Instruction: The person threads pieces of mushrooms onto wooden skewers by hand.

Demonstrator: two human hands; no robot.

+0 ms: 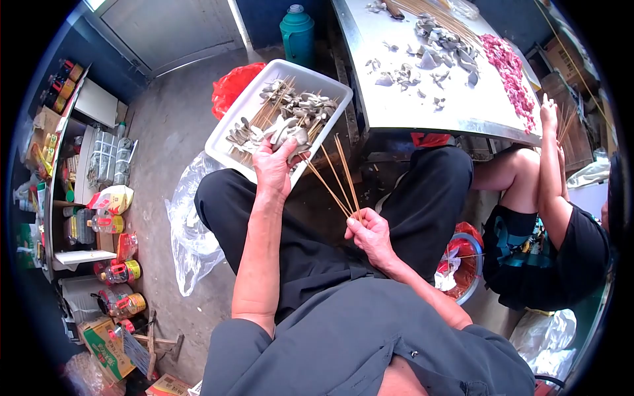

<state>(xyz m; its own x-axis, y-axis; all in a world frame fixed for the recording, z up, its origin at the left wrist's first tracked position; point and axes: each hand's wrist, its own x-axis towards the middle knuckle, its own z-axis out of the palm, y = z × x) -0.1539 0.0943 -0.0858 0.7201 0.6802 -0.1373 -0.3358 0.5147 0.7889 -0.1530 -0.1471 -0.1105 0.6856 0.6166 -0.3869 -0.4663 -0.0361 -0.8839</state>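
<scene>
My left hand (272,173) is closed around pale grey oyster mushroom pieces (290,134) at the near edge of a white plastic tray (218,142). One skewer runs from my right hand up to the mushroom in my left. My right hand (371,236), above my lap, pinches the lower ends of several thin bamboo skewers (343,173), which fan upward. More skewered mushrooms (310,105) lie in the tray, their bamboo sticks pointing various ways.
On the white table (389,109) lie loose mushrooms (432,49), bamboo skewers and a heap of red meat (508,69). A co-worker's arm (549,158) is at right. Around me are a teal thermos (297,36), a lined bucket (477,264), plastic bags and bottle-filled shelves (66,198).
</scene>
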